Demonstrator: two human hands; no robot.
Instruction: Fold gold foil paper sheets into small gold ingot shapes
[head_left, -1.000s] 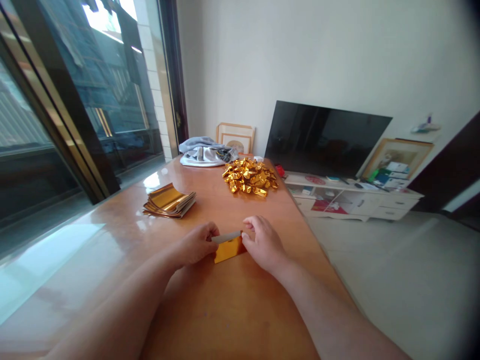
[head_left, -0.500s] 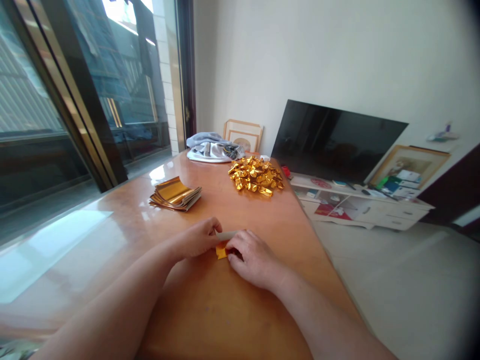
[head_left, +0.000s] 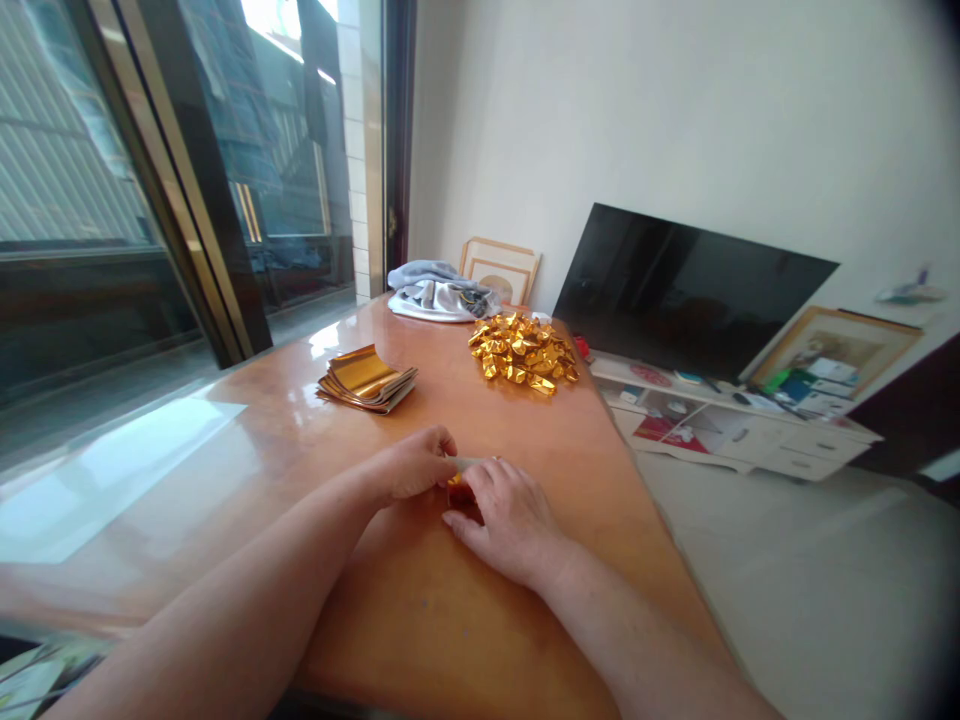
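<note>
Between my two hands is a small piece of gold foil paper, with a pale strip along its far edge. My left hand pinches its left end. My right hand has its fingertips closed on the right side, the thumb lower and a little apart; fingers cover much of the paper. Beyond my left hand lies a stack of gold foil sheets, the top one curling up. Farther off to the right is a heap of folded gold foil pieces.
The glossy wooden table holds all of this. Bundled grey-blue cloth sits at its far end, near leaning picture frames. Right of the table stand a television and a white cabinet. Glass sliding doors are on the left.
The gold flap that lay toward me is now raised and mostly behind my right fingers. My right thumb has moved slightly left. The whole view has shifted a little.
</note>
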